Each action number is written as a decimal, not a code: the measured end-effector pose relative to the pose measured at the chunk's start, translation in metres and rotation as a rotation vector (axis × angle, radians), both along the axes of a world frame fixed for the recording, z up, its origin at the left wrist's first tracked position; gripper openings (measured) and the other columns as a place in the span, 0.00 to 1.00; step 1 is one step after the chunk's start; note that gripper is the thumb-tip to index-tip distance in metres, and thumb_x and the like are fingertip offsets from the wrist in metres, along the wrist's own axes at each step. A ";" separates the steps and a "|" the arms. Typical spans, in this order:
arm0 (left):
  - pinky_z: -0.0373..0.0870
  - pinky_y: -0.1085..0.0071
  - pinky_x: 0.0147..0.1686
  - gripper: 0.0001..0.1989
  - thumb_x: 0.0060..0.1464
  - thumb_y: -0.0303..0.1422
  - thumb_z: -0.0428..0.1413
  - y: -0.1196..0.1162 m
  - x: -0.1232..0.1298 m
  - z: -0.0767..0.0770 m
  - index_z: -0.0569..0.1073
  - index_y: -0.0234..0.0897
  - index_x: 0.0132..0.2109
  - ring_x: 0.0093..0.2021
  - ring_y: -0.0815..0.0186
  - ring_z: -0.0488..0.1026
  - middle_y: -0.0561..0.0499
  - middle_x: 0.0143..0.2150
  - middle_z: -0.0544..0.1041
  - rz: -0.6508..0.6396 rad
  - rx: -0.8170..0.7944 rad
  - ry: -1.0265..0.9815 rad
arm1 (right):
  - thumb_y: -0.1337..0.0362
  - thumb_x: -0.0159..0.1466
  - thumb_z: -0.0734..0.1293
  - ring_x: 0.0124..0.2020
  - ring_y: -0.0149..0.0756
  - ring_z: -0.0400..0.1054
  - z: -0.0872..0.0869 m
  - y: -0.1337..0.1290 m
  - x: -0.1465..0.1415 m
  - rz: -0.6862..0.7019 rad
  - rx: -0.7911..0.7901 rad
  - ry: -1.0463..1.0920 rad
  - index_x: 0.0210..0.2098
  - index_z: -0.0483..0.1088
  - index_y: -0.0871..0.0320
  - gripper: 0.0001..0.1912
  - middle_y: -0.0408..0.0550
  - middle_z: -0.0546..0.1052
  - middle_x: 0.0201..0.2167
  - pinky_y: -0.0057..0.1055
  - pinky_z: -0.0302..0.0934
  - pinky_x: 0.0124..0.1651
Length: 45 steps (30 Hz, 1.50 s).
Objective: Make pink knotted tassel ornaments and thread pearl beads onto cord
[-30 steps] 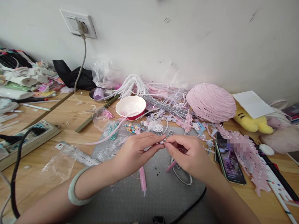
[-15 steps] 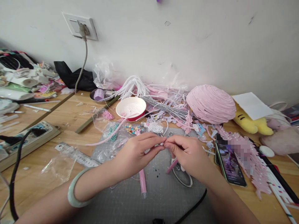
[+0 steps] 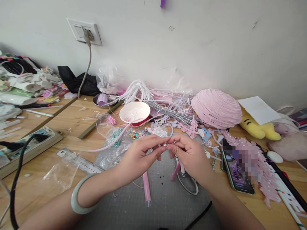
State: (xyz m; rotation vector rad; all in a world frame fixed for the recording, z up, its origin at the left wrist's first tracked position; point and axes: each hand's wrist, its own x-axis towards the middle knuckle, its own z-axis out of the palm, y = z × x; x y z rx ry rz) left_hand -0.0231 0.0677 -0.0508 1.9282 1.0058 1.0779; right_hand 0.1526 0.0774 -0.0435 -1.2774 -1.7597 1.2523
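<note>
My left hand (image 3: 144,150), with a pale green bangle (image 3: 78,198) on its wrist, meets my right hand (image 3: 188,150) over a grey cutting mat (image 3: 129,204). Both hands pinch at one spot, where a small pearl bead (image 3: 165,144) shows between the fingertips. Anything finer in the fingers is too small to make out. Below the left hand lies a pink tube (image 3: 146,188) with a clear end. Under the right hand are a short pink stick (image 3: 176,171) and scissors (image 3: 192,185), partly hidden by the fingers.
Behind the hands stand a red-and-white bowl (image 3: 134,111), white beads (image 3: 159,132), silver stems (image 3: 172,112) and a large pink ball of strips (image 3: 216,108). A phone (image 3: 237,169) lies right. Left are a ruler (image 3: 79,160) and a power strip (image 3: 31,147).
The fingertips have shifted slightly, and the pearl bead shows more clearly between them. Both hands remain together over the mat. The whole view has tilted up a little.
</note>
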 end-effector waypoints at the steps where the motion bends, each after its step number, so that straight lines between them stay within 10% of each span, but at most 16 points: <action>1: 0.68 0.76 0.28 0.11 0.58 0.29 0.52 0.000 0.000 0.001 0.75 0.37 0.46 0.27 0.70 0.71 0.51 0.30 0.76 0.009 -0.034 -0.004 | 0.59 0.62 0.63 0.20 0.28 0.66 -0.001 0.000 0.000 -0.002 -0.017 0.019 0.33 0.68 0.56 0.07 0.38 0.71 0.20 0.23 0.56 0.20; 26: 0.61 0.79 0.22 0.03 0.48 0.28 0.55 0.003 0.012 -0.003 0.68 0.33 0.29 0.21 0.75 0.65 0.55 0.22 0.72 -0.085 -0.597 -0.447 | 0.59 0.59 0.65 0.19 0.28 0.66 -0.013 0.005 -0.006 0.083 -0.217 0.229 0.28 0.59 0.55 0.11 0.38 0.70 0.19 0.21 0.56 0.16; 45: 0.62 0.78 0.26 0.05 0.51 0.31 0.57 0.007 0.007 -0.001 0.71 0.33 0.31 0.22 0.75 0.67 0.58 0.22 0.70 -0.063 -0.607 -0.503 | 0.65 0.61 0.63 0.25 0.28 0.64 -0.001 -0.009 -0.004 -0.031 0.318 -0.139 0.30 0.72 0.57 0.06 0.41 0.72 0.24 0.24 0.58 0.28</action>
